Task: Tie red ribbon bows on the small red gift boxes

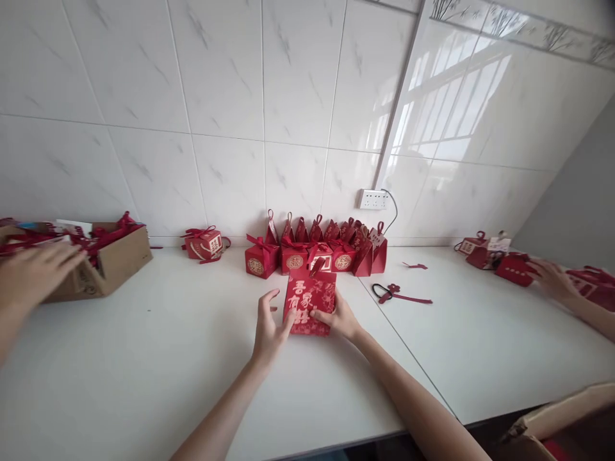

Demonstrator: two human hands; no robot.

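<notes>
A red gift box (307,301) with pale Chinese characters and a flower print is held upright over the white table in front of me. My left hand (271,326) is closed on its left edge, the thumb on the front face and the forefinger lifted off. From the right side, my right hand (343,317) grips the same box, thumb across the front, the other fingers partly hidden behind it. A small ribbon loop (317,266) stands at the top of the box. Just behind it is a group of finished red candy boxes (295,261), some with bows, some tall and pointed with loops.
At left, another person's hand (41,272) reaches over a cardboard box (122,253) of red ribbons. A lone red box (204,245) sits near the wall. On the right lie a ribbon strip with black band (403,296) and another person's hand (552,282) beside red boxes (514,269).
</notes>
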